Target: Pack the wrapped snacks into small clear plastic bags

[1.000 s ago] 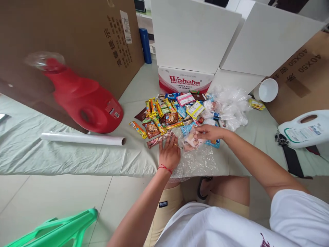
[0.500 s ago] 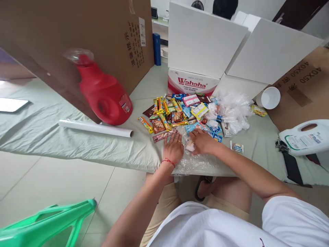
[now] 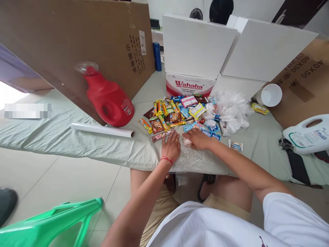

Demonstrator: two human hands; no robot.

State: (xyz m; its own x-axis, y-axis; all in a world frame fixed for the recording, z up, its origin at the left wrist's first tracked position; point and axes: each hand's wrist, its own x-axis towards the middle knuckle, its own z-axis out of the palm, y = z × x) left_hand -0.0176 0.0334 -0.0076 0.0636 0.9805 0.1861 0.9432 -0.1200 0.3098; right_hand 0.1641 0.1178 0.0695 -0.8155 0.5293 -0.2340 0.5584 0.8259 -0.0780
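My left hand, with a red cord bracelet at the wrist, lies flat with its fingers out near the table's front edge. Its fingertips touch a pink-brown snack bar. Beside it, my right hand has its fingers curled around a small pale pinkish packet, whose kind I cannot make out. Crinkled clear plastic film spreads under and in front of both hands. Just beyond them is a heap of wrapped snacks, with chocolate-chip cookie packets, yellow bars and a light blue packet.
Clear plastic bags bunch up right of the heap, before a Wahaha carton. A red jug and a white roll lie left; a white cup and white jug right. A green stool stands below.
My right hand has shifted slightly and its fingers have drawn in around the pale packet. My left hand stays flat by the snack bar. The camera view has shifted a little.
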